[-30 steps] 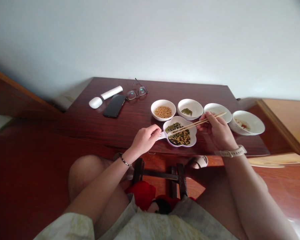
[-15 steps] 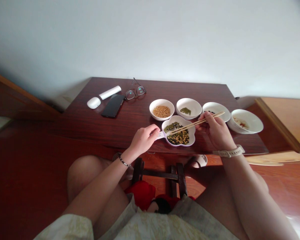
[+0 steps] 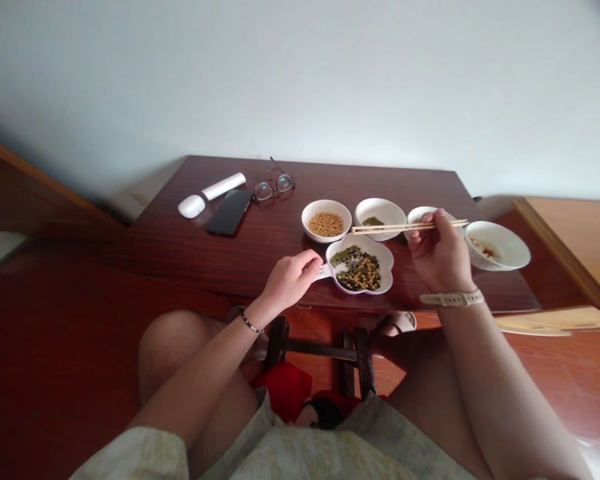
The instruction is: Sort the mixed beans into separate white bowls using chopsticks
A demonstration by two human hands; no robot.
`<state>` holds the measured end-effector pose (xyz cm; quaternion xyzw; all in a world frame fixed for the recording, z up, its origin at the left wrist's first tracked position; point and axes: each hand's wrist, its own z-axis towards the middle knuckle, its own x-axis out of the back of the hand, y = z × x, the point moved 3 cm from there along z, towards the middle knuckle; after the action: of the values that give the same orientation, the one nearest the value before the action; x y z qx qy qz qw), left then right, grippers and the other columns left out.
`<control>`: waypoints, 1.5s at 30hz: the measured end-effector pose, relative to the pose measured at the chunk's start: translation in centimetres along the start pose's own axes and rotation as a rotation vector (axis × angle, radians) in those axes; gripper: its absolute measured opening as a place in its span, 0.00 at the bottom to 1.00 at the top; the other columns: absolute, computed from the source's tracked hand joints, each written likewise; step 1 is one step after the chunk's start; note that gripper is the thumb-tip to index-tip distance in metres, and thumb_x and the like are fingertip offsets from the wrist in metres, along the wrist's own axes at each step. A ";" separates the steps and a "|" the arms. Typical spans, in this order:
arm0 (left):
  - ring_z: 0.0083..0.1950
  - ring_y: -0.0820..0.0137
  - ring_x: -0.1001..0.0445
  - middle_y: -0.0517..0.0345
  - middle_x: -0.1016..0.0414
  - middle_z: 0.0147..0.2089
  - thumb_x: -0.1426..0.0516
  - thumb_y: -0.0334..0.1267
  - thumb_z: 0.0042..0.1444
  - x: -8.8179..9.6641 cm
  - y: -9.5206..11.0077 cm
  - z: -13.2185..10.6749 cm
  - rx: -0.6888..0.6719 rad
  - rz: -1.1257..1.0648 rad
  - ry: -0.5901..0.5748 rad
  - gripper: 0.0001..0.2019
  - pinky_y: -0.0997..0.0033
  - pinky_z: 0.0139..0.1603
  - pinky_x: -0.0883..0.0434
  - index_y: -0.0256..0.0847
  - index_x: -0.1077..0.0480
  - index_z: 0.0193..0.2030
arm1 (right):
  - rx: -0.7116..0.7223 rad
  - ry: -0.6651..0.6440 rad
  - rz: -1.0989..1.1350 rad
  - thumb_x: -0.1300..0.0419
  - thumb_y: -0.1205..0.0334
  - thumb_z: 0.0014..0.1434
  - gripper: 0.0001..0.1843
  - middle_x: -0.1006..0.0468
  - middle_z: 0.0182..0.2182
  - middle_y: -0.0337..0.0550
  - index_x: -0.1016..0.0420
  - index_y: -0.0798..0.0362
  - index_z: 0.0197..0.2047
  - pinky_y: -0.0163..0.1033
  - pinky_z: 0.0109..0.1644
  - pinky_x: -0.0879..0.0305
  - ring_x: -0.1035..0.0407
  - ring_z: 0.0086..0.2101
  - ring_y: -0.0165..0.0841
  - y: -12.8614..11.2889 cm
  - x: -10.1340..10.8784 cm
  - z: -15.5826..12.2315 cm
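Observation:
My left hand (image 3: 291, 277) is closed on the short handle of a white scalloped bowl (image 3: 386, 272) near the table's front edge. Mixed green, black and yellow beans (image 3: 357, 269) lie in that bowl. In my right hand (image 3: 441, 253) is a pair of wooden chopsticks (image 3: 395, 227), held nearly level above the bowls, their tips over the far rim of the scalloped bowl. Behind stand a bowl of yellow beans (image 3: 326, 225) and a white bowl (image 3: 387, 209) with a few green beans. My right hand partly covers another white bowl (image 3: 420, 213), whose contents are hidden.
At the right end of the dark wooden table (image 3: 260, 247) stands a white bowl (image 3: 513, 247) with some pale and reddish bits. On the left lie a black phone (image 3: 229, 212), eyeglasses (image 3: 274, 188), a white rounded case (image 3: 191, 206) and a white stick-shaped object (image 3: 224, 186).
My right hand has lifted the chopsticks out of the bean mix and turned them nearly level, farther back. My left hand keeps its hold on the handle. The view has shifted slightly.

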<state>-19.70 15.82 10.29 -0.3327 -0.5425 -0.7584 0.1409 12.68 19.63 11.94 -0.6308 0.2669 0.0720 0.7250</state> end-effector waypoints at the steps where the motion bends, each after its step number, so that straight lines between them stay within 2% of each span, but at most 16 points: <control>1: 0.35 0.67 0.22 0.56 0.16 0.37 0.46 0.45 0.80 0.0 0.0 0.0 0.002 0.000 -0.002 0.16 0.69 0.38 0.37 0.42 0.19 0.45 | 0.006 -0.009 0.039 0.20 0.48 0.63 0.17 0.19 0.35 0.34 0.20 0.47 0.35 0.28 0.37 0.18 0.25 0.30 0.25 0.1 -0.2 0.3; 5: 0.35 0.67 0.22 0.57 0.16 0.37 0.46 0.44 0.80 0.0 0.0 0.0 0.007 -0.004 -0.006 0.16 0.70 0.38 0.37 0.43 0.20 0.45 | 0.032 0.019 0.154 0.17 0.50 0.60 0.18 0.20 0.34 0.32 0.20 0.48 0.35 0.23 0.37 0.20 0.23 0.31 0.22 0.7 -1.4 0.8; 13: 0.34 0.68 0.22 0.57 0.16 0.37 0.46 0.44 0.80 0.0 -0.1 0.0 0.010 -0.012 -0.010 0.15 0.70 0.38 0.37 0.42 0.20 0.45 | 0.086 0.104 -0.025 0.22 0.40 0.64 0.22 0.21 0.31 0.33 0.21 0.48 0.37 0.25 0.31 0.21 0.20 0.29 0.25 1.2 -3.4 0.1; 21: 0.35 0.67 0.21 0.56 0.15 0.37 0.46 0.44 0.80 -0.1 -0.2 0.0 -0.005 -0.012 -0.005 0.16 0.70 0.38 0.36 0.42 0.20 0.45 | 0.092 0.062 -0.038 0.21 0.40 0.63 0.23 0.20 0.30 0.34 0.20 0.50 0.35 0.27 0.30 0.21 0.23 0.26 0.24 0.6 -2.0 0.0; 28: 0.35 0.68 0.22 0.56 0.16 0.37 0.46 0.44 0.80 0.0 0.1 0.1 -0.005 -0.010 0.002 0.16 0.69 0.38 0.37 0.41 0.20 0.46 | 0.056 -0.030 -0.233 0.25 0.34 0.65 0.26 0.21 0.28 0.38 0.20 0.50 0.35 0.30 0.26 0.25 0.25 0.25 0.28 0.2 -1.3 -1.2; 34: 0.36 0.67 0.21 0.56 0.15 0.38 0.46 0.44 0.80 -0.1 0.1 0.1 0.005 -0.001 0.002 0.16 0.69 0.39 0.36 0.42 0.19 0.46 | 0.006 -0.084 -0.325 0.28 0.34 0.68 0.25 0.20 0.27 0.42 0.19 0.49 0.37 0.32 0.26 0.26 0.25 0.26 0.30 0.6 -1.2 -2.1; 40: 0.38 0.66 0.19 0.55 0.13 0.40 0.46 0.44 0.80 -0.1 0.0 0.0 0.005 -0.006 -0.002 0.16 0.69 0.40 0.35 0.42 0.19 0.46 | -0.013 -0.110 -0.370 0.29 0.32 0.67 0.26 0.19 0.30 0.41 0.19 0.48 0.38 0.34 0.28 0.24 0.23 0.28 0.31 1.1 -1.1 -2.5; 45: 0.35 0.67 0.21 0.56 0.15 0.38 0.46 0.45 0.80 -0.1 0.0 0.1 0.003 -0.004 -0.004 0.16 0.69 0.38 0.37 0.42 0.19 0.46 | -0.006 -0.125 -0.390 0.30 0.34 0.70 0.25 0.19 0.31 0.41 0.19 0.48 0.39 0.34 0.30 0.24 0.23 0.28 0.31 1.5 -1.0 -2.4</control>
<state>-19.62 15.90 10.24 -0.3329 -0.5447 -0.7571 0.1387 10.53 17.88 10.98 -0.6671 0.0938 -0.0300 0.7384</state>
